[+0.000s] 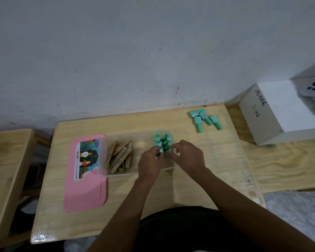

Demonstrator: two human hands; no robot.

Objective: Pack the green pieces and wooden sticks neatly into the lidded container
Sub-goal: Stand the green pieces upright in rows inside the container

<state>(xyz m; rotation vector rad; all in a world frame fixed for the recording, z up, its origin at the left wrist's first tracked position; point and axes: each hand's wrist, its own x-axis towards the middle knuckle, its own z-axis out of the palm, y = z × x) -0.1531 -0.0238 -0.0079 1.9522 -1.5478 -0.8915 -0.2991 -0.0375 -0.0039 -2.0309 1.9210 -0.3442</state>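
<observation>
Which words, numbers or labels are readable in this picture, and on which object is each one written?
"JS006", handwritten in large letters on the white box.
"JS006", handwritten again below it, smaller.
Printed label on the pink lid: too small to read.
Round stickers on the green pieces: too small.
Print on the wooden sticks: blurred.

container (105, 157) middle: bare floor between wooden sticks (119, 157) at its left end and upright green pieces (163, 142) at its right end | both hands, left hand (149, 162) and right hand (189, 157), block its near-right wall | pink lid (85, 175) touches its left side | table (189, 188) right of it bare up to loose green pieces (205, 119) far right
</observation>
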